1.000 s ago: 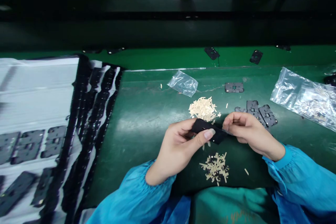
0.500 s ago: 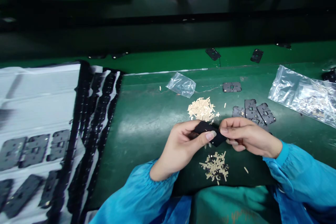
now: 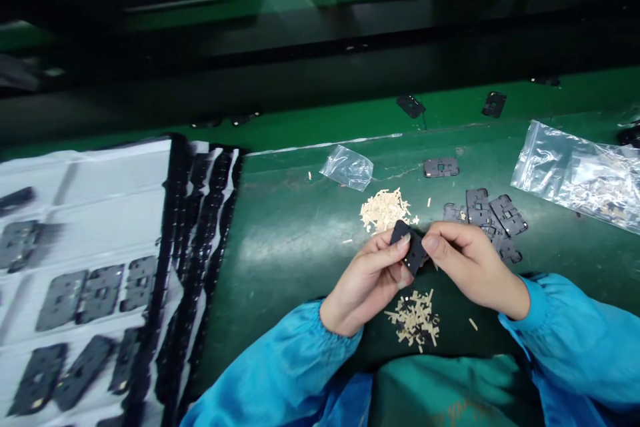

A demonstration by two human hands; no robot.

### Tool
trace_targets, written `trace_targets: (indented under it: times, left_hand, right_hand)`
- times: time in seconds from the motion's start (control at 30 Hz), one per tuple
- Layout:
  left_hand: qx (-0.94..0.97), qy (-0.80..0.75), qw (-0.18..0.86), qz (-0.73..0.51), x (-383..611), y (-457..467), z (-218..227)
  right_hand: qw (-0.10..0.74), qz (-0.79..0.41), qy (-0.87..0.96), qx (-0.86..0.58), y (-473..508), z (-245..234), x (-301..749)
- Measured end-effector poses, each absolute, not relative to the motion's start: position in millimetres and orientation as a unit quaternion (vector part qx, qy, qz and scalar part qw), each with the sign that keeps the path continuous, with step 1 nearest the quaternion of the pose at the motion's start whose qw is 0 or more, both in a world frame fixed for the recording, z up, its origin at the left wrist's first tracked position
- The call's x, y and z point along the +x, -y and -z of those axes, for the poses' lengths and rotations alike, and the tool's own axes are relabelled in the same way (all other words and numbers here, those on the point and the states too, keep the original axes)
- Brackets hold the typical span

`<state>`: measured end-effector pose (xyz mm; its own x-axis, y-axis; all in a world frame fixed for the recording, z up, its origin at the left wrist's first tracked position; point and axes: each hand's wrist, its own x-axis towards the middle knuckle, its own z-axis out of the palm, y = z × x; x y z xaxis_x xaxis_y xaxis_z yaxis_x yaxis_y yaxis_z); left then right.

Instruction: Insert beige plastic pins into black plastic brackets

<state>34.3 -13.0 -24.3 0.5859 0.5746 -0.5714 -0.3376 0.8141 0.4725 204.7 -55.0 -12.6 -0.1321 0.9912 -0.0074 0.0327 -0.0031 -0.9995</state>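
Note:
My left hand is closed around a thin black plastic plate, its thumb lying on the upper face. The plate is tilted, and small light spots show near its lower edge. My right hand pinches at the plate's right edge with thumb and index finger; whether a small piece is between those fingertips is hidden. Behind the plate lies a heap of small pale strips. Nearer my body is a looser heap of beige and dark strips.
Several similar plates overlap beyond my right hand, with a single plate farther back. A small clear bag and a larger bag of pieces lie on the green table. White layered sheets at left carry more plates.
The plate has turned in my left hand to a steeper angle. My right hand's fingers have curled in more at its edge. The view has shifted, showing more of the left sheets.

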Motion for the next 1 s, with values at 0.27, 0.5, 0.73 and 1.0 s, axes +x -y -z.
trace_targets:
  times: [0.27, 0.5, 0.73, 1.0]
  left_hand:
    - [0.299, -0.408, 0.818, -0.275, 33, 8, 12]
    - [0.668, -0.545, 0.438, -0.253, 35, -132, 8]
    - [0.743, -0.582, 0.244, -0.222, 64, -230, 12]
    - [0.837, -0.420, 0.326, -0.126, 255, -191, 12]
  right_hand:
    - [0.408, -0.444, 0.590, -0.537, 57, 9, 210]
    - [0.274, -0.392, 0.561, -0.675, 5, -6, 289]
    - [0.224, -0.244, 0.492, -0.805, -46, 12, 421]
    - [0.138, -0.074, 0.415, -0.896, -125, 7, 510]
